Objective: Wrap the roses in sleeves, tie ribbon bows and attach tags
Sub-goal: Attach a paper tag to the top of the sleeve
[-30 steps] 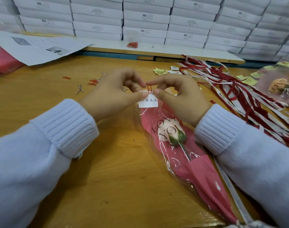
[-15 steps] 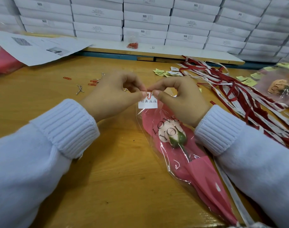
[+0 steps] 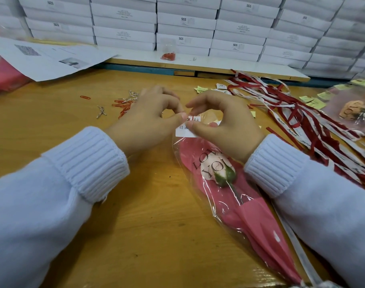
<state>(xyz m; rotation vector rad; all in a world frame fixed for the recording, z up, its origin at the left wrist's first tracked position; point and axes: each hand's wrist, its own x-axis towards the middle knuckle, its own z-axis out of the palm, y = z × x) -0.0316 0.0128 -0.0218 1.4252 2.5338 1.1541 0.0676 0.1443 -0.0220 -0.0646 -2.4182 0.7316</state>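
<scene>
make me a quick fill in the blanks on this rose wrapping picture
1. The clear sleeve around the rose reads "LOVE ____".
2. The left hand and the right hand both pinch a small white ____.
3. The loose ribbons on the table are white and ____.
4. The stacked boxes behind are ____.
Missing words: YOU; tag; red; white.

Ribbons (image 3: 314, 129) lie right of sleeved rose (image 3: 225, 177), boxes (image 3: 185, 23) behind
</scene>
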